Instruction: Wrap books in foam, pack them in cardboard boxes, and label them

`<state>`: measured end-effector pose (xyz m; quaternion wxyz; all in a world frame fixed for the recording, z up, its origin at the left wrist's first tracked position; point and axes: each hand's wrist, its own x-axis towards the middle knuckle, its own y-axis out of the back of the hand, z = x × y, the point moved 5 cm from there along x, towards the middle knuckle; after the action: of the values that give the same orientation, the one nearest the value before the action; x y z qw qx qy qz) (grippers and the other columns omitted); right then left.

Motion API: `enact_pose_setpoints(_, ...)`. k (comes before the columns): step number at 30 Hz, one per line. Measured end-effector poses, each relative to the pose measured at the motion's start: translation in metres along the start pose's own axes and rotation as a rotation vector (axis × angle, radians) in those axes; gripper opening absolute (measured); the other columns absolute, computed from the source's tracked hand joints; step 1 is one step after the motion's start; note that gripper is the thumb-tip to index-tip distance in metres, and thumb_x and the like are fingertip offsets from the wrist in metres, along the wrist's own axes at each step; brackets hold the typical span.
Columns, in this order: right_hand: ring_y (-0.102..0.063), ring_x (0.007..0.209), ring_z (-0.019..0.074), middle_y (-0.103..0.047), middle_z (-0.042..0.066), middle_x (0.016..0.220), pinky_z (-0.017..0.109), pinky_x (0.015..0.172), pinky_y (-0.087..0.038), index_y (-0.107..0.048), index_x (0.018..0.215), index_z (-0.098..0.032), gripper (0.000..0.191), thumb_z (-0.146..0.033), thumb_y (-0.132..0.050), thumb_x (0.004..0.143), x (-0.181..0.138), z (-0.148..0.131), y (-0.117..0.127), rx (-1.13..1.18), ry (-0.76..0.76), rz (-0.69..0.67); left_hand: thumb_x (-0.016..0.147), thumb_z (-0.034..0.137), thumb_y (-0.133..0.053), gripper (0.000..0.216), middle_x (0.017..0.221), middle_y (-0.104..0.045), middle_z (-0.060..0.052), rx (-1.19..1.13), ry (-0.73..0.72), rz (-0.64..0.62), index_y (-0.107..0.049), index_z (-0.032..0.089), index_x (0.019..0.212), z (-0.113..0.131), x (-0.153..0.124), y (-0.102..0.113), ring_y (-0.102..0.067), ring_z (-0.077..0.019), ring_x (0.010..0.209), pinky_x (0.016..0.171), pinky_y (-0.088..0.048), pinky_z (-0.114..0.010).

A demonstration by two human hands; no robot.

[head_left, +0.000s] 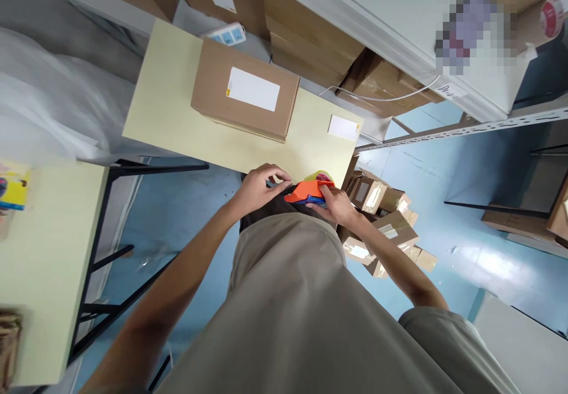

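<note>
My right hand (335, 203) is closed around an orange and blue tape dispenser (306, 191), held in front of my waist at the table's near edge. A yellow roll of tape (322, 175) shows on its far side. At the dispenser's left end is my left hand (265, 188), its thumb and forefinger brought together in a pinch. Whether a tape end lies between those fingertips is too small to see. Beyond both hands, a closed cardboard box (248, 89) rests on the pale yellow table (166, 86), with a white label (254, 89) on its top.
Another white label (344, 127) lies at the table's right end. Behind it, a shelf (355, 21) holds cardboard boxes and a power strip (227, 34). Flattened and open cartons (390, 222) pile on the blue floor at right. A second table (48, 275) stands at left.
</note>
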<state>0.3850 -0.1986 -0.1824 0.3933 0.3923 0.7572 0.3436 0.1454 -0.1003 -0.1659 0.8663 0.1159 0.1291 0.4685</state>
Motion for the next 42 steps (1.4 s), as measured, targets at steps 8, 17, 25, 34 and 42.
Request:
enact_pose_setpoints(8,-0.084,0.112,0.0361,-0.084,0.018,0.117,0.041,0.095,-0.060,-0.048,0.160,-0.014,0.068,-0.068,-0.050,0.117,0.001,-0.004,0.000,-0.095,-0.201,-0.383,0.098,0.055,-0.072,0.032,0.101,-0.085,-0.009,-0.123,0.232,0.008,-0.082,0.024,0.096,-0.071,-0.013,-0.044,-0.078,-0.0254,0.091,0.083,-0.063,-0.037)
enact_pose_setpoints(17,-0.080,0.122,0.0405,-0.081,0.023,0.132,0.045,0.100,-0.059,-0.050,0.160,-0.012,0.067,-0.064,-0.046,0.118,-0.006,0.052,0.021,-0.238,-0.414,-0.443,0.093,0.056,-0.074,0.034,0.100,-0.086,-0.009,-0.103,0.318,0.336,-0.080,0.023,0.093,-0.146,0.012,-0.025,-0.074,-0.0235,0.086,0.086,-0.060,-0.036)
enact_pose_setpoints(25,-0.078,0.127,0.0428,-0.077,0.027,0.139,0.049,0.104,-0.059,-0.045,0.163,-0.011,0.075,-0.070,-0.039,0.118,0.055,0.084,0.011,-0.253,-0.519,-0.299,0.099,0.041,-0.074,0.020,0.105,-0.083,-0.009,-0.063,0.312,0.593,-0.080,0.022,0.097,-0.171,0.074,-0.022,-0.071,-0.0224,0.090,0.087,-0.057,-0.034)
enact_pose_setpoints(34,-0.075,0.129,0.0411,-0.072,0.033,0.144,0.049,0.107,-0.057,-0.034,0.170,-0.008,0.083,-0.072,-0.032,0.117,0.083,0.091,-0.009,-0.260,-0.517,-0.312,0.098,0.040,-0.076,0.017,0.106,-0.079,-0.009,-0.104,0.366,0.762,-0.078,0.023,0.098,-0.185,0.078,-0.020,-0.069,-0.0240,0.094,0.089,-0.056,-0.035)
enact_pose_setpoints(42,-0.078,0.125,0.0401,-0.076,0.029,0.136,0.048,0.103,-0.060,-0.036,0.166,-0.008,0.078,-0.069,-0.032,0.118,0.090,0.092,-0.015,-0.221,-0.547,-0.271,0.098,0.037,-0.074,0.013,0.111,-0.081,-0.010,-0.048,0.391,0.820,-0.078,0.024,0.102,-0.176,0.078,-0.024,-0.070,-0.0258,0.101,0.106,-0.056,-0.041)
